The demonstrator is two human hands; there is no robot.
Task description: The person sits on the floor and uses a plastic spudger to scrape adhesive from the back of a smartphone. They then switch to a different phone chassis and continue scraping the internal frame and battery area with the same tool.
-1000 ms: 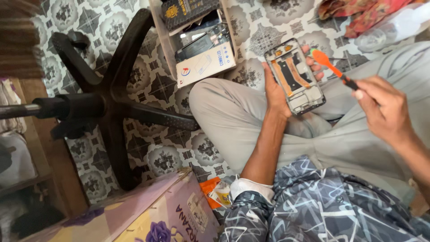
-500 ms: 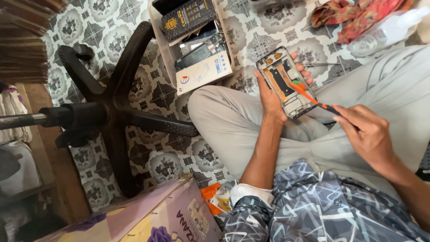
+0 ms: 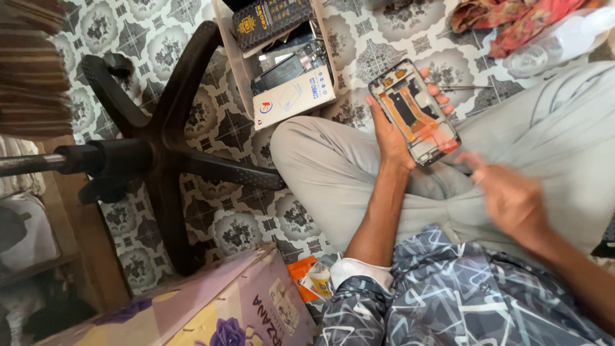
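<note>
A person sits cross-legged on patterned floor tiles. Upper middle of the frame, the left hand (image 3: 391,131) cradles an opened phone frame (image 3: 415,113), fingers curled round its edges. Lower right, the blurred right hand (image 3: 512,200) hovers beside it; its grip cannot be told. Prying work seems underway; a steady approach is needed.

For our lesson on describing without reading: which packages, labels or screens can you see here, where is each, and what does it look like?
Dark box: top of the tray, rectangular, black with gold print.
White box: front of the tray, flat, white with a red and blue mark.
Large carton: bottom edge, lilac and yellow with purple flowers.
Opened phone: held by the left hand, no lit screen, orange and black parts inside.
</note>
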